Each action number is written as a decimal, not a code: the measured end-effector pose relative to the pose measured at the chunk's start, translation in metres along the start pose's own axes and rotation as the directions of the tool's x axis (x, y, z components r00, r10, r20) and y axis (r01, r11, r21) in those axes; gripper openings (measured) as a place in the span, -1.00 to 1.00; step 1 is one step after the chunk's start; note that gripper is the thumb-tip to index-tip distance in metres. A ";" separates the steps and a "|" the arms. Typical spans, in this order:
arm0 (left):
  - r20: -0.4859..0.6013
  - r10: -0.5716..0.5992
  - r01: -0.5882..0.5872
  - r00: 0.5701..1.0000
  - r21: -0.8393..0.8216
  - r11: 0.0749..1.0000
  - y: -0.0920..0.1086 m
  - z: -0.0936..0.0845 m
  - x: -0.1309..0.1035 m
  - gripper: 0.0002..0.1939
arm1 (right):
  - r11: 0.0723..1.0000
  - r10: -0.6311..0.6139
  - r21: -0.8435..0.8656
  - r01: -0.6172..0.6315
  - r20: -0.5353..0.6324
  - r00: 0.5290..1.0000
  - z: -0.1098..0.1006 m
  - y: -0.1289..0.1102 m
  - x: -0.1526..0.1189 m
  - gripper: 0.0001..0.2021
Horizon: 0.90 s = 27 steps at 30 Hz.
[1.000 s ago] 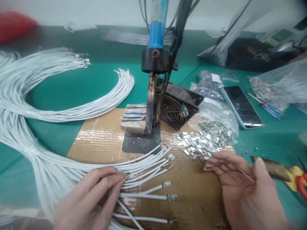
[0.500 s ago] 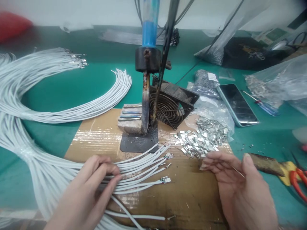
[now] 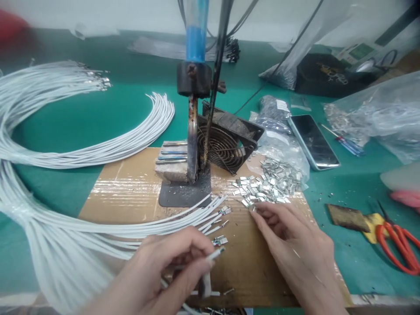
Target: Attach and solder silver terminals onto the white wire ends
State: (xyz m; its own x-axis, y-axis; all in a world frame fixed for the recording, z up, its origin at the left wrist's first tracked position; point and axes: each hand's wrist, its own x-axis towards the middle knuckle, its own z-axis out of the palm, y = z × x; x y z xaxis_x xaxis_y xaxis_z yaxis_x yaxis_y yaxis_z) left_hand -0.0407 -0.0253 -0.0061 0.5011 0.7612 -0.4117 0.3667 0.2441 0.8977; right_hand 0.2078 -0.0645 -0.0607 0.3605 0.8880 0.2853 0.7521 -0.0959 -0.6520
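My left hand [image 3: 177, 267] pinches a white cable [image 3: 215, 254] between thumb and forefinger, its stripped end pointing right. Beneath and behind it, a fan of white cables [image 3: 170, 227] lies on the cardboard, a few ending in small metal connectors [image 3: 223, 240]. At the near edge of a heap of loose metal connectors [image 3: 275, 179], my right hand [image 3: 292, 245] has its thumb and fingertips together on one small connector [image 3: 253, 208], mostly hidden by the fingers. A thin pale line, perhaps a wire, crosses the back of that hand.
A soldering iron [image 3: 193, 127] stands upright in the middle, its tip beside a block with metal rods [image 3: 172, 162]. Behind it leans a black fan [image 3: 226, 140]. On the right lie a phone [image 3: 314, 142], a screwdriver [image 3: 348, 144] and red-handled scissors [image 3: 398, 249]. Cable bundles [image 3: 131, 144] curve across the left.
My left hand has moved right and lifted one cable's end from the fan. My right hand has gone from half-open to a pinch at the connector heap. The view has shifted slightly.
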 end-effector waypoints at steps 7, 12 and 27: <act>-0.081 -0.209 0.169 0.975 -0.350 0.921 -0.006 0.012 0.016 -0.71 | 0.992 -0.099 -0.085 0.098 -0.015 0.995 0.001 0.004 -0.001 -0.80; -0.154 -0.248 0.153 0.956 -0.459 0.875 0.005 0.016 0.013 -0.65 | 0.994 0.091 0.061 -0.091 -0.004 0.996 0.005 -0.007 -0.005 -0.84; -0.086 -0.200 0.134 0.976 -0.485 0.864 -0.001 0.012 0.009 -0.64 | 0.581 0.324 0.556 -0.595 0.513 0.795 0.017 -0.074 -0.023 -0.72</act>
State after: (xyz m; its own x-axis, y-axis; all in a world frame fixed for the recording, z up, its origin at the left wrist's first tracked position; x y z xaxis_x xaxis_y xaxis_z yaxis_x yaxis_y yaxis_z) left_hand -0.0267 -0.0260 -0.0126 0.3482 0.7459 -0.5678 0.0038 0.6046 0.7965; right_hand 0.1342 -0.0705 -0.0309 0.2473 0.9058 -0.3442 -0.0841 -0.3338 -0.9389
